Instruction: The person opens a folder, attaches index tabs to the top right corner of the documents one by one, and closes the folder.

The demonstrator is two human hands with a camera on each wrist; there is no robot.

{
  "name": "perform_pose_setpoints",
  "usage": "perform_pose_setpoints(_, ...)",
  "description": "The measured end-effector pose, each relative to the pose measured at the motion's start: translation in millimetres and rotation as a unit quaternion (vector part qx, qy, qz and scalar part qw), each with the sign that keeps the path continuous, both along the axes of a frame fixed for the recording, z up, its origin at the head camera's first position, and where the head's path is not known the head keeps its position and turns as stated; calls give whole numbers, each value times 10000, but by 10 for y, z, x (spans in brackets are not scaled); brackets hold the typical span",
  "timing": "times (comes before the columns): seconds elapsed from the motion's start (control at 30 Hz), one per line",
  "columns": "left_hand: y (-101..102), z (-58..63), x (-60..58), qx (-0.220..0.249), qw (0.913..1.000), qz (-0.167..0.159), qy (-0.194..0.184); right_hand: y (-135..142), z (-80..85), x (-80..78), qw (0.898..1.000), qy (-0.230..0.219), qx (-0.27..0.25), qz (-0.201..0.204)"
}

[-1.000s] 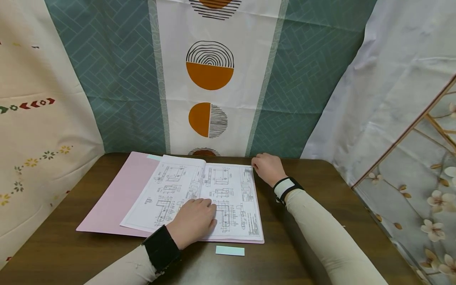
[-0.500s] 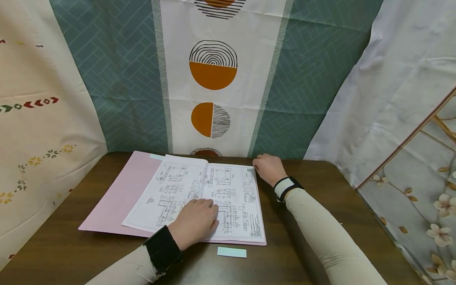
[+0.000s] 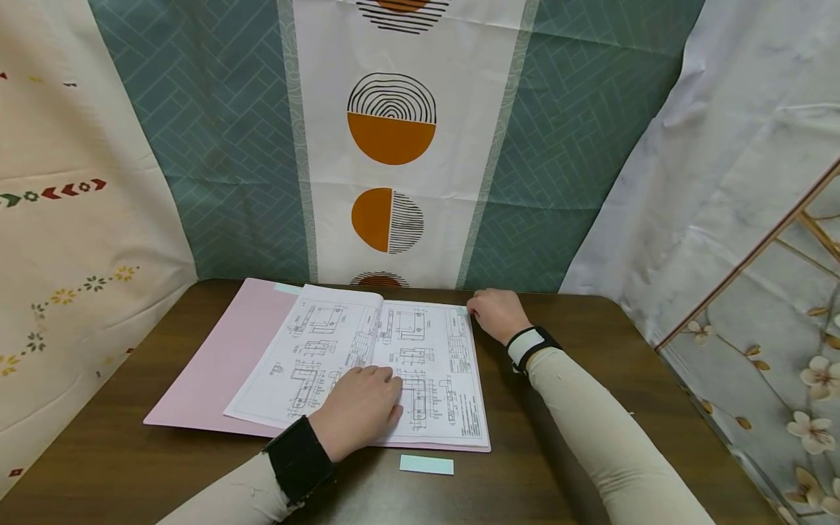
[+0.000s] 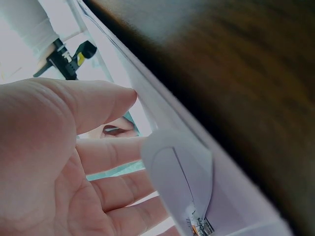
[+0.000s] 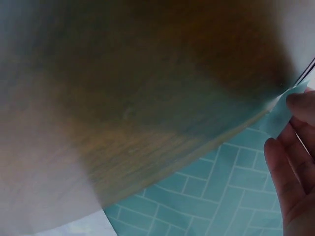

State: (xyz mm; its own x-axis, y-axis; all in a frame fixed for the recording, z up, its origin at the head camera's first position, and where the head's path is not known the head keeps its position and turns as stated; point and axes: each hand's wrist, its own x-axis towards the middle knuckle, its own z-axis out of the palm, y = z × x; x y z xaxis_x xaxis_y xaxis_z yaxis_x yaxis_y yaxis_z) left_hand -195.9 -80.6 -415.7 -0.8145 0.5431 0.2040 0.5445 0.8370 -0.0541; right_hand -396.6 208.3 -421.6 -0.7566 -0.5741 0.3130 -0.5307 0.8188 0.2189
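Observation:
An open booklet of technical drawings lies in a pink folder on the brown table. My left hand rests flat across the lower middle of the pages, near the fold. The left wrist view has that hand with thumb and fingers extended against the paper. At the far right corner of the right page is my right hand. From the right wrist view, the right hand pinches a pale green sticky note between thumb and fingers at the page edge. Its fingertips are mostly hidden in the head view.
Another pale green sticky note lies on the table in front of the booklet. A further green one is at the folder's top edge. Patterned curtains hang behind and beside the table.
The view has shifted slightly. My right hand has dropped a little toward me at the page corner, where a bit of green note has come into sight. My left hand stays in place.

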Motion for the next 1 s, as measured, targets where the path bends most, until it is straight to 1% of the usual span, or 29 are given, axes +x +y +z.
perform_pose_setpoints(0.2, 15, -11, -10, 9, 10000, 29, -8, 34, -6, -9, 9999, -108, -39, 0)
perform_pose_setpoints(0.4, 31, -11, -17, 46, 10000, 54, -45, 79, -15, -24, 9998, -158, -48, 103)
perform_pose_setpoints(0.67, 31, 32, -28, -17, 9997, 59, -241, 119, -6, 31, 9981, -549, -251, 140)
perform_pose_setpoints(0.77, 21, 83, -36, -68, 9996, -26, -268, 118, -11, 49, 9974, -621, -292, 206)
perform_pose_setpoints(0.83, 29, 139, -56, -125, 9995, -127, -257, 115, -15, 57, 9972, -634, -291, 280)
perform_pose_setpoints(0.9, 60, 213, -98, -215, 9992, -244, -238, 113, -18, 62, 9970, -638, -270, 338)
perform_pose_setpoints(1.0, 166, 352, -212, -418, 9982, -356, -261, 109, -26, 62, 9970, -651, -197, 381)
